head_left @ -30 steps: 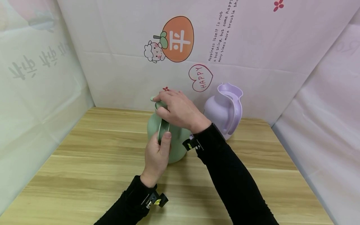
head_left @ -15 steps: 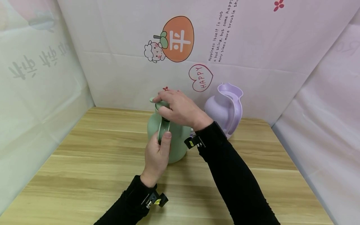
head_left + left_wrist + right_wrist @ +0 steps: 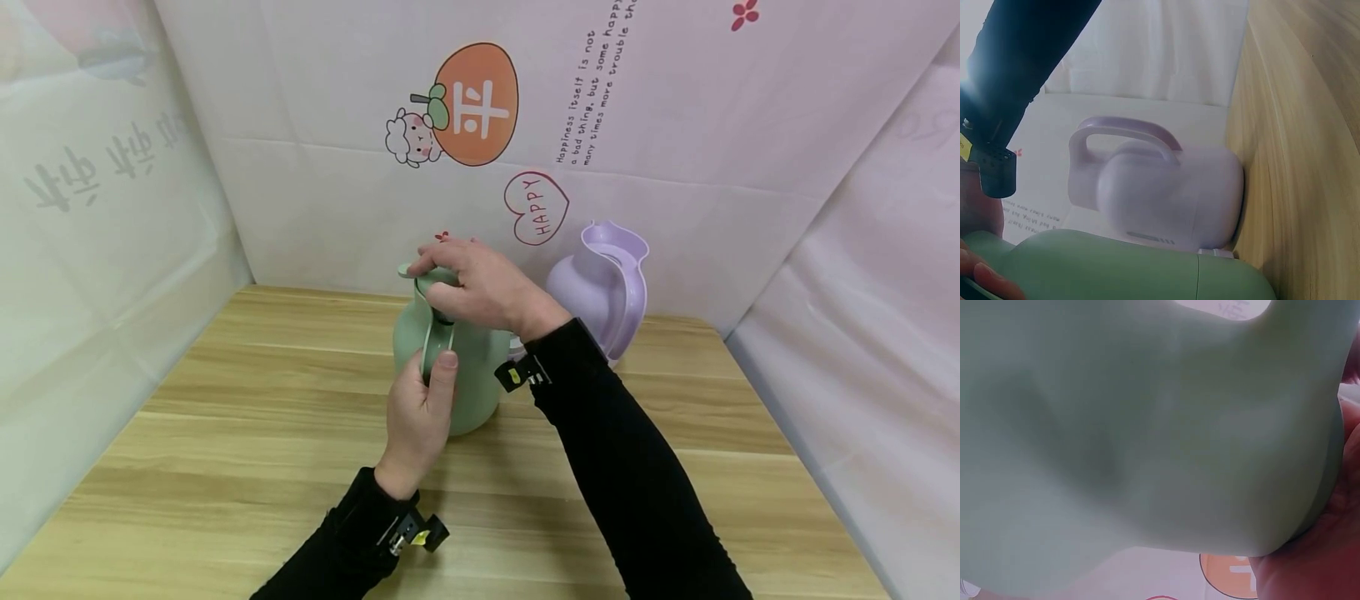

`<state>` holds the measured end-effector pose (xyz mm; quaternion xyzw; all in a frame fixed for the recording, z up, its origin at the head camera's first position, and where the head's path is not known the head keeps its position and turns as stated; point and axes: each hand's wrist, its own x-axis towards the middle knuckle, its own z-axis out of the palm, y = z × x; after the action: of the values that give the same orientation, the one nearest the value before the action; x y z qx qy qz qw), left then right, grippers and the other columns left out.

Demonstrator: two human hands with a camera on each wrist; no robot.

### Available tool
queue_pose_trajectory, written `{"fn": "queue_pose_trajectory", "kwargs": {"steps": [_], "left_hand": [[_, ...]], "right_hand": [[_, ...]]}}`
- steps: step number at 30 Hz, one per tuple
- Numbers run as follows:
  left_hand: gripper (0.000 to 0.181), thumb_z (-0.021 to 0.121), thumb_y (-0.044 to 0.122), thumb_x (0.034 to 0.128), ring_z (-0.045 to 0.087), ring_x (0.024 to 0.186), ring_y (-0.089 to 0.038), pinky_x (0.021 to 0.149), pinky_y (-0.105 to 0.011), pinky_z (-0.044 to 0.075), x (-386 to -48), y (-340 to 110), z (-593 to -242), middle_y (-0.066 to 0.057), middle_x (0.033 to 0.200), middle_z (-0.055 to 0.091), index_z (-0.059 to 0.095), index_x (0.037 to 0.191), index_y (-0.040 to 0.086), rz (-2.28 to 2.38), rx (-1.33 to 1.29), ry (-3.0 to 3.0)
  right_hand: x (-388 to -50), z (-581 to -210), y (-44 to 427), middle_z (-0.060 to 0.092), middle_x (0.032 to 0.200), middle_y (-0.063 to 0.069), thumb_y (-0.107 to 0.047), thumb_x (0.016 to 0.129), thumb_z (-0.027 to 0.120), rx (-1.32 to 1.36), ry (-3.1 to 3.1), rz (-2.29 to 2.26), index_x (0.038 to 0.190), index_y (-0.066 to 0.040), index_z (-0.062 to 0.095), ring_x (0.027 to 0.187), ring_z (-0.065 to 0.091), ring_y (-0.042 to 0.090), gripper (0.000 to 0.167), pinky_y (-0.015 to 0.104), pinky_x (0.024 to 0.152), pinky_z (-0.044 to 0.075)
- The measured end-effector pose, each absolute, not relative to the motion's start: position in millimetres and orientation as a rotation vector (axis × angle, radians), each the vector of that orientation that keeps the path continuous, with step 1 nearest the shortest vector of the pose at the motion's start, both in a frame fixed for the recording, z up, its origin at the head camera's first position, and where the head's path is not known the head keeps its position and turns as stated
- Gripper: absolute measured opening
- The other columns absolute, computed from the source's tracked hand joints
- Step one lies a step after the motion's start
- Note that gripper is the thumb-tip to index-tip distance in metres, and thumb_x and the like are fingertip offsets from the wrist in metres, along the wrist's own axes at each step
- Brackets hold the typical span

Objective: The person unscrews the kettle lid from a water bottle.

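Note:
A sage-green thermos jug (image 3: 476,375) stands upright on the table. My left hand (image 3: 420,417) grips its handle (image 3: 437,340), with the thumb along the near side. Over the jug's mouth, my right hand (image 3: 487,287) holds the green lid, fingers on the far side and thumb nearer me. Most of the lid is hidden under that hand; a small green tab (image 3: 404,271) sticks out at the left. In the right wrist view the green jug (image 3: 1166,456) fills the picture, with fingers (image 3: 1329,544) round its top edge.
A lilac jug (image 3: 588,292) stands behind and right of the green one, its handle toward the right. Between them a small pale object (image 3: 1216,253) shows partly. Printed white cloth (image 3: 337,200) hangs behind the wooden table (image 3: 225,433) and at both sides.
My right hand and forearm have shifted slightly to the right, and the lid's tab has moved a little toward me. The left hand and jug stay put.

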<state>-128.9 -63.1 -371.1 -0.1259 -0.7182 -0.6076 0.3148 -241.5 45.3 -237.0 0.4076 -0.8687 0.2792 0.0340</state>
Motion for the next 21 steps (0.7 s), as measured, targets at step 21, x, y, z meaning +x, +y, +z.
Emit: {"fn": "queue_pose_trajectory", "kwargs": {"steps": [21], "left_hand": [[0.030, 0.050, 0.018, 0.1109, 0.041, 0.050, -0.010, 0.048, -0.027, 0.034, -129.8, -63.9, -372.0, 0.003, 0.062, 0.044, 0.049, 0.082, 0.009, -1.579, -0.358, -1.889]], "right_hand": [[-211.2, -219.2, 29.2, 0.057, 0.152, 0.006, -0.043, 0.107, 0.050, 1.040, -2.665, 0.464, 0.153, -0.015, 0.052, 0.148, 0.045, 0.023, 0.054, 0.042, 0.129, 0.020]]}}
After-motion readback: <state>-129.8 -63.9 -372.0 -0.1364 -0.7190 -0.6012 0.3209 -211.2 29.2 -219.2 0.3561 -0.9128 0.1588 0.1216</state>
